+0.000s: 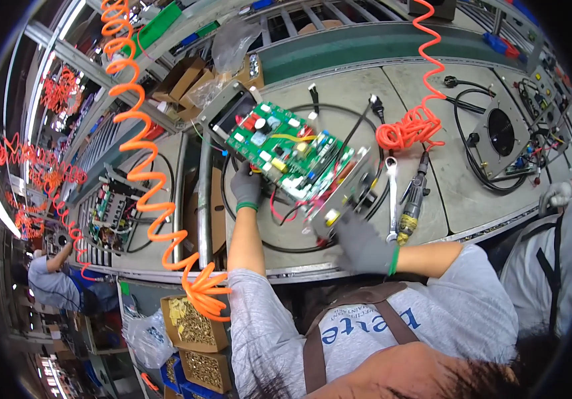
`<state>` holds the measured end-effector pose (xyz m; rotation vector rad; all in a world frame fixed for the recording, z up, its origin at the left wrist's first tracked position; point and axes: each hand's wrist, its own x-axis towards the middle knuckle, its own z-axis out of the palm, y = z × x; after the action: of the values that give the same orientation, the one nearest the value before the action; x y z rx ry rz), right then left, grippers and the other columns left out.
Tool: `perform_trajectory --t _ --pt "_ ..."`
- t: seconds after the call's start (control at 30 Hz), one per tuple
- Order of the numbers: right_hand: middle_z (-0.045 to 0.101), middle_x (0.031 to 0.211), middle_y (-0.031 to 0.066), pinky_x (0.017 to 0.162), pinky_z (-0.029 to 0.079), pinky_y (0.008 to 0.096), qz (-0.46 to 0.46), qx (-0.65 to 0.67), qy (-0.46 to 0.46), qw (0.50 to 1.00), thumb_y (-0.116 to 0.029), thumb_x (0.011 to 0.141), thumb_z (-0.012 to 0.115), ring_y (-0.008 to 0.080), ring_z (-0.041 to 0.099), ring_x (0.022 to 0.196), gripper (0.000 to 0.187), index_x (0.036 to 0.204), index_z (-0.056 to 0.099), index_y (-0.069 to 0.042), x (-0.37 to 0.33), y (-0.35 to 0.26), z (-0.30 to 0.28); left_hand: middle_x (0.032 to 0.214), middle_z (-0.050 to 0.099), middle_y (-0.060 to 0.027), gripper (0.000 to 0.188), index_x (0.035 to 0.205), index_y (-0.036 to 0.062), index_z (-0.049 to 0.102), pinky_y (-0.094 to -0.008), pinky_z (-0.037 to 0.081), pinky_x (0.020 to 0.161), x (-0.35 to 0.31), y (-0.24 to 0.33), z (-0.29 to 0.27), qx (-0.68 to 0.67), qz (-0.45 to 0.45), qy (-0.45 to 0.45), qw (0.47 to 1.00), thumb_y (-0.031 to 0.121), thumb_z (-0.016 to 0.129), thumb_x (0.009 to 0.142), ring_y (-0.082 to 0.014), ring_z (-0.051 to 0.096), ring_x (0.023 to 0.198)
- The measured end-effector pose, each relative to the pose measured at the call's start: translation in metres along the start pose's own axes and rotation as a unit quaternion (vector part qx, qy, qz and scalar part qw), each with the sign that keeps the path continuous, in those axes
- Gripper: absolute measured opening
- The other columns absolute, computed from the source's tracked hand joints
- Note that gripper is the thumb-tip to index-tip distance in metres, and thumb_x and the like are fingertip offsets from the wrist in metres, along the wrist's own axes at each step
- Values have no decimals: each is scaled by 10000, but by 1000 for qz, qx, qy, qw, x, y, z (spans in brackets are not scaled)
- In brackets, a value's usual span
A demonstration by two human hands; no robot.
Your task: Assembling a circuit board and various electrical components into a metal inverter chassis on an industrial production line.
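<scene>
A circuit board unit (286, 156) sits tilted over the bench, with a green board full of parts, a grey metal end plate (216, 114) and a front panel with knobs. My left hand (244, 188), in a grey glove with a green cuff, is closed at the unit's near left edge; its fingertips are partly hidden. Close to the front panel, my right hand (366, 245), gloved the same way, is smeared by motion, and its fingers cannot be made out. A black cable loops around the unit on the bench.
Right of the unit lie a combination wrench (393, 199) and an air screwdriver (413, 203) with a coiled red hose (405, 132). An orange coiled hose (146, 149) hangs at left. Boxes of screws (196, 326) stand below the bench. Another unit (495, 136) and co-worker's glove (556, 196) are at right.
</scene>
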<state>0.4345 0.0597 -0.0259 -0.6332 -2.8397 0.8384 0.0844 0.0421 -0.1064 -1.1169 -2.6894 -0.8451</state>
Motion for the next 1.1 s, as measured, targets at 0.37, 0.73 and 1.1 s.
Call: perform_trajectory --t 0.37,0.73,1.1 --pt "667 1026 145 836 496 397 -168 280 -181 928 -284 891 577 286 646 952 371 1183 601 -55 31 65 -60 1144 587 -108 365 1207 -8 543 -338 476 828 -7 -112 3 -667 -193 -29 719 222 517 924 -210 592 976" --pt "671 1000 131 829 493 301 -79 386 210 895 -172 878 575 175 636 907 258 1083 634 -26 199 109 -57 1298 504 -189 516 1298 -39 452 -411 369 1034 -154 88 -88 -447 -285 372 762 323 484 931 -305 483 1220" --pt "592 1258 118 1030 354 302 -204 542 12 815 -350 904 573 223 523 1176 508 1276 545 -6 385 4 -61 1194 517 -248 412 1263 -75 443 -401 398 943 -222 115 -14 -200 -109 266 937 209 419 965 -325 526 1050"
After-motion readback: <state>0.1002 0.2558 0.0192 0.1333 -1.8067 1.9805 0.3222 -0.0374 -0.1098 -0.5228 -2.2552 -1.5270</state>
